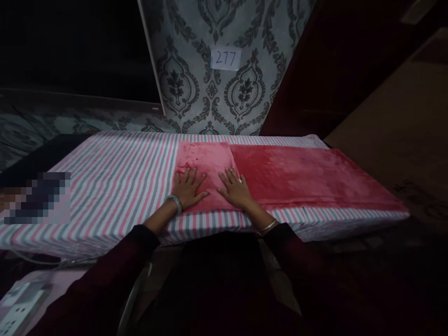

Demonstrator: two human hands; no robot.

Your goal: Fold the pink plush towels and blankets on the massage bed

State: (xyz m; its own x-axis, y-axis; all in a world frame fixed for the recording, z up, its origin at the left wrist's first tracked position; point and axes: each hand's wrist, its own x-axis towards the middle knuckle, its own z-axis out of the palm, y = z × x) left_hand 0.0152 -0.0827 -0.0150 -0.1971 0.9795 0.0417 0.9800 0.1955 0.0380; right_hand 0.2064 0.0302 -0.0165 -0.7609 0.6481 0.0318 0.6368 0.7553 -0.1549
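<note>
A long piece of plush red fabric (pixel 308 175) lies across the middle and right of a striped cloth. Its left end is folded over on itself, and this folded part shows a lighter pink. My left hand (pixel 189 189) rests flat on the folded part near its left edge, fingers spread. On the right side of the same fold, my right hand (pixel 236 189) lies flat with fingers apart, close to the fold's edge. Neither hand grips anything. A bracelet or watch is on my left wrist, and a bangle is on my right.
The striped cloth (pixel 122 177) covers a table against a patterned wall (pixel 210 102). A dark screen (pixel 77 46) stands at the back left. A paper marked 277 (pixel 226 58) is on the wall. A large cardboard box (pixel 402 116) is at right; a power strip (pixel 23 308) lies low left.
</note>
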